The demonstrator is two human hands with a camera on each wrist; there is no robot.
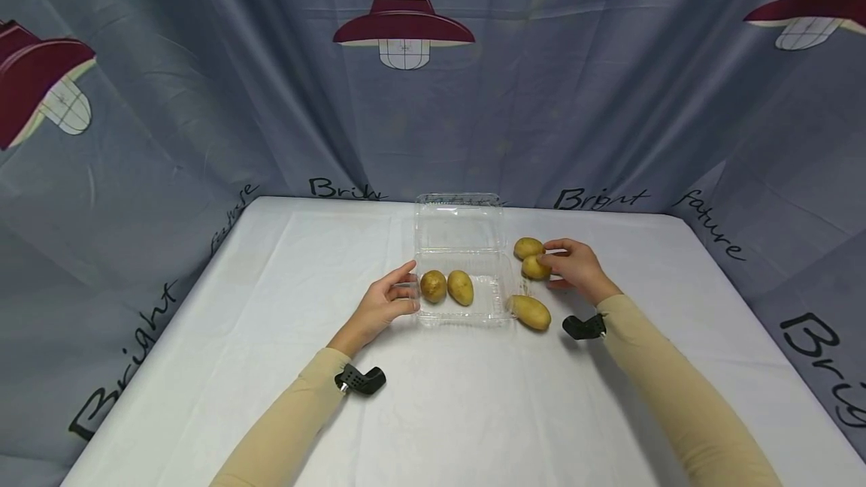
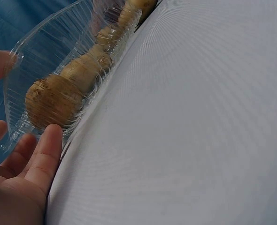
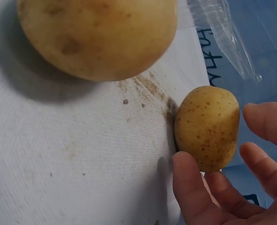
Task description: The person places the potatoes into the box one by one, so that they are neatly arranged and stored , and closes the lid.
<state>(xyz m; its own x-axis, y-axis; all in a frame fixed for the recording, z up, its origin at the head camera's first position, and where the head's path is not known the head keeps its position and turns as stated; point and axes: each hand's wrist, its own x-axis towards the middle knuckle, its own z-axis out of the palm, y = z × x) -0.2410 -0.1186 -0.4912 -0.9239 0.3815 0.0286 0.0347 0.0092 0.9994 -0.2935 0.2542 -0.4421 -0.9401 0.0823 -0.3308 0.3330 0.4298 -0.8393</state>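
Note:
A clear plastic clamshell box (image 1: 492,297) lies with its lid raised at the back. Two potatoes (image 1: 461,288) sit in its base. Along its left side is my left hand (image 1: 379,308); in the left wrist view its fingers (image 2: 45,157) are extended against the box's lower edge. On the right, my right hand (image 1: 576,267) has its fingers spread around a small potato (image 3: 206,127) on the cloth. One fingertip (image 3: 185,164) touches that potato, while a finger on the far side appears slightly apart from it.
Another potato (image 1: 528,248) lies just behind the one at my right hand. A longer potato (image 1: 531,312) rests against the box's front right corner. White cloth (image 1: 467,404) covers the table, and a grey-blue curtain (image 1: 521,119) hangs behind it. Brown dirt specks (image 3: 150,86) mark the cloth.

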